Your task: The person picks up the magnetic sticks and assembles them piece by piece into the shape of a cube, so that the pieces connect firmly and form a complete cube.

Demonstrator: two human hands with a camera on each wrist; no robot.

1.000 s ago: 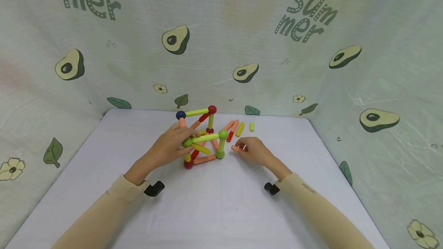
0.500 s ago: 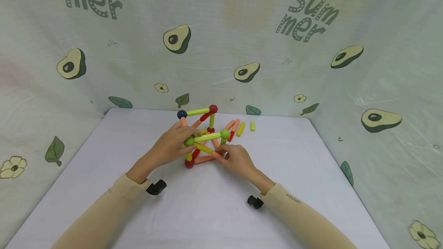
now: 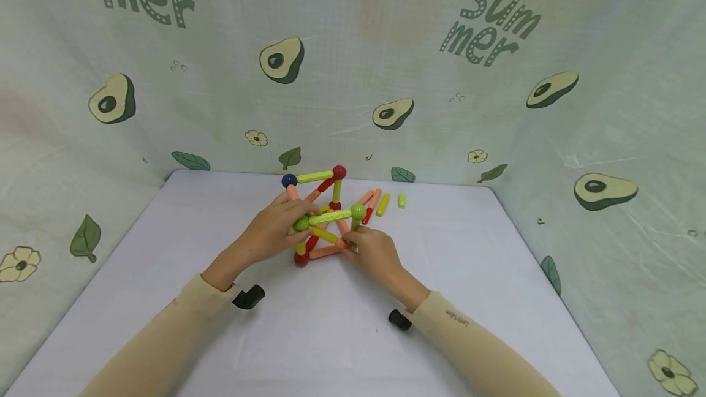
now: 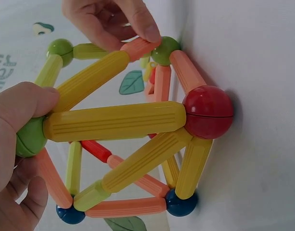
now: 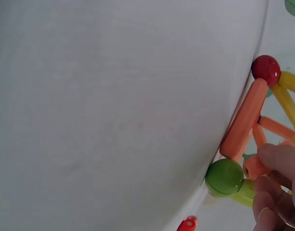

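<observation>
A cube-like frame of magnetic sticks and balls stands on the table. My left hand (image 3: 271, 230) grips the green ball (image 4: 31, 137) at its near upper left corner. From that ball a yellow stick (image 4: 92, 79) slants down to the right. My right hand (image 3: 377, 254) pinches a short salmon magnetic stick (image 5: 254, 167) between thumb and fingers, in line with the yellow stick's lower end. In the left wrist view, the salmon stick's other end is right at the lower green ball (image 4: 165, 50). A red ball (image 4: 208, 112) forms the near lower left corner.
Behind the right hand lie loose sticks: a salmon and red pair (image 3: 372, 204), a yellow one (image 3: 383, 204) and a short lime one (image 3: 402, 200). At the frame's back top are a blue ball (image 3: 289, 181) and a red ball. A patterned cloth (image 3: 331, 48) hangs behind the table.
My right hand has moved left with the short salmon stick, from beside the frame to the lower green corner, meeting the yellow stick's end. My left hand has kept its grip.
</observation>
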